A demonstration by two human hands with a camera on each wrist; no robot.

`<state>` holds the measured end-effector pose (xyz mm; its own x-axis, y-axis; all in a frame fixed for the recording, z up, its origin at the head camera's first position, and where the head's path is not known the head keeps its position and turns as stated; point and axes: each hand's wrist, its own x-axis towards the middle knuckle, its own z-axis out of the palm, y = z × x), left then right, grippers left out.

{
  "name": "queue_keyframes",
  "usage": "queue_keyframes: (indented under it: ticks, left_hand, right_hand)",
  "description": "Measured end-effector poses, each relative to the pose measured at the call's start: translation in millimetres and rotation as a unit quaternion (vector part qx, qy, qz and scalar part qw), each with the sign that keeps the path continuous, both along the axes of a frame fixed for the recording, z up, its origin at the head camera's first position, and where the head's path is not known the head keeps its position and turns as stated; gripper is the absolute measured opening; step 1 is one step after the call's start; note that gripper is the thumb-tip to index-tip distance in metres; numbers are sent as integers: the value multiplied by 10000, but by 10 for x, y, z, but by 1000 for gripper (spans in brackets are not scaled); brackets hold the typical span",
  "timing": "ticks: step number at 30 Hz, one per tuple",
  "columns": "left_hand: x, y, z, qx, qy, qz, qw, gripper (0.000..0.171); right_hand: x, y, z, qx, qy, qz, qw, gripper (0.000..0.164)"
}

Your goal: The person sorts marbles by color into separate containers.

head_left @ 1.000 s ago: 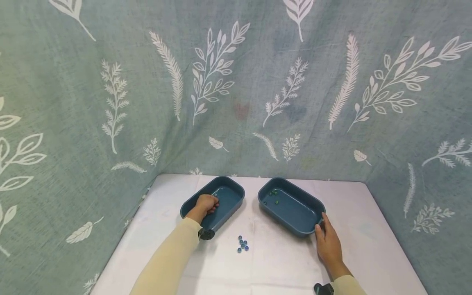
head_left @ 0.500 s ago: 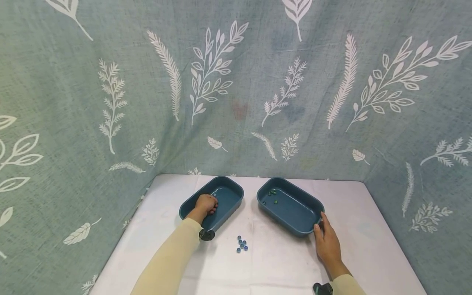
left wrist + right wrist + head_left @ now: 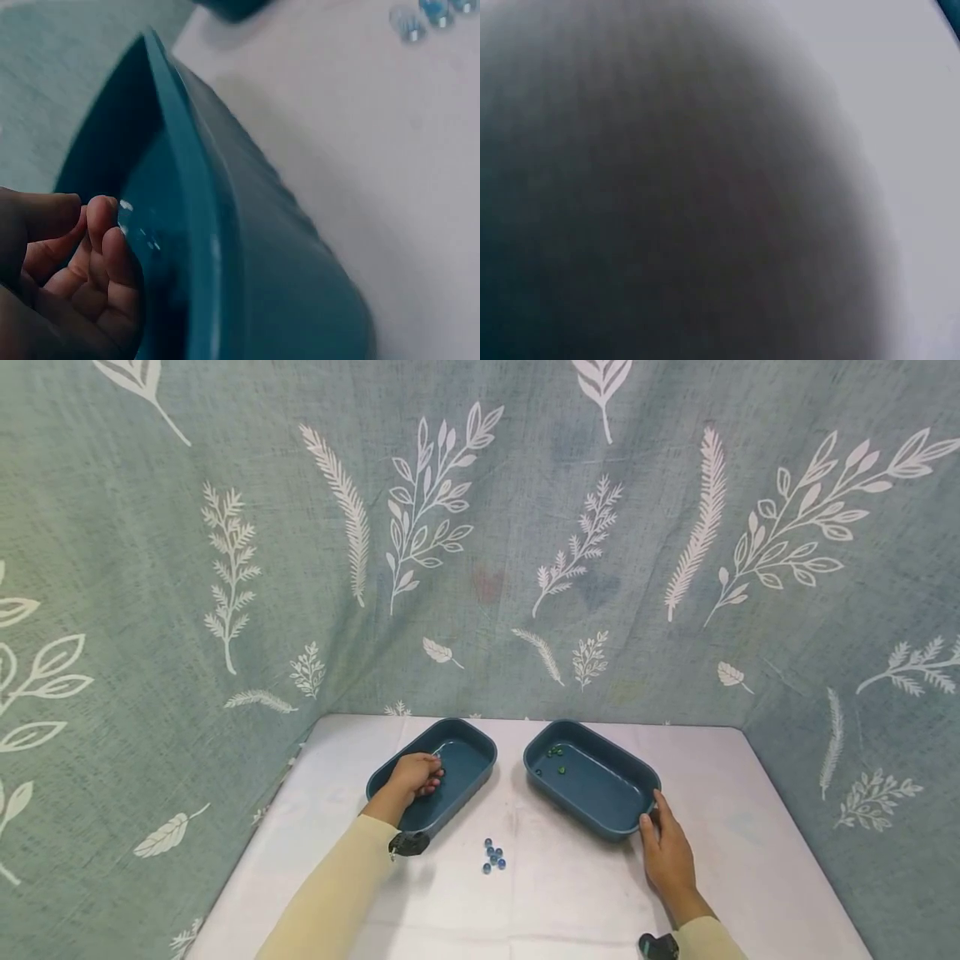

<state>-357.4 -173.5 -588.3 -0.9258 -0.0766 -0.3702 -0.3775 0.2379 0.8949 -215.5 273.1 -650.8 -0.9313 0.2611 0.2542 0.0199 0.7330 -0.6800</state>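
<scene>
My left hand (image 3: pixel 417 777) is inside the left blue tray (image 3: pixel 472 797), its fingers curled. In the left wrist view, thumb and fingertips come together above the tray floor; I cannot tell whether something small is pinched there. Bright glints show on the tray floor beside those fingers (image 3: pixel 118 259). My right hand (image 3: pixel 669 860) rests at the near right corner of the other blue tray (image 3: pixel 600 781), with thumb and fingers extended against its rim. Several small green marbles (image 3: pixel 562 770) lie in that tray's left end. The right wrist view is mostly a dark blur.
Several blue glass marbles (image 3: pixel 493 860) lie loose in a cluster on the white tablecloth (image 3: pixel 555 902), in front of the gap between the trays. A patterned green cloth (image 3: pixel 480 543) hangs behind the table and along both sides.
My left wrist and forearm have drawn slightly left and down, and the hand has tilted, its fingertips still inside the left tray. The right hand, both trays and the loose marbles keep their places.
</scene>
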Motion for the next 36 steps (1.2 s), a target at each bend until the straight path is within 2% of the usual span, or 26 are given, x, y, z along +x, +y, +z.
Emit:
queue_keyframes:
  ticks: [7,14,19,28,33,36]
  left_hand:
    - [277,65,221,150,348,-162,9992,29]
    - [494,246,306,303,620,-236,9973,31]
    - [637,368,354,380,669,-287,9966,30]
    - [952,432,389,414,823,-387,9950,31]
    - [1059,464,351,335,863,-403,9949,31]
    - [1110,499,304,266,857,-516,9946,32]
  right_hand:
    - [4,-5,32,-77,-1,57,10000,57]
    - [12,4,54,-94,-3,25,10000,56]
    - [26,8,53,-141,34,30,9999,57]
    - [33,-28,53,-131,-95,16,9999,57]
    - [33,-20,44,-113,-94,-12,9999,57]
    - [40,-22,52,-121,-61,-1,9999,57]
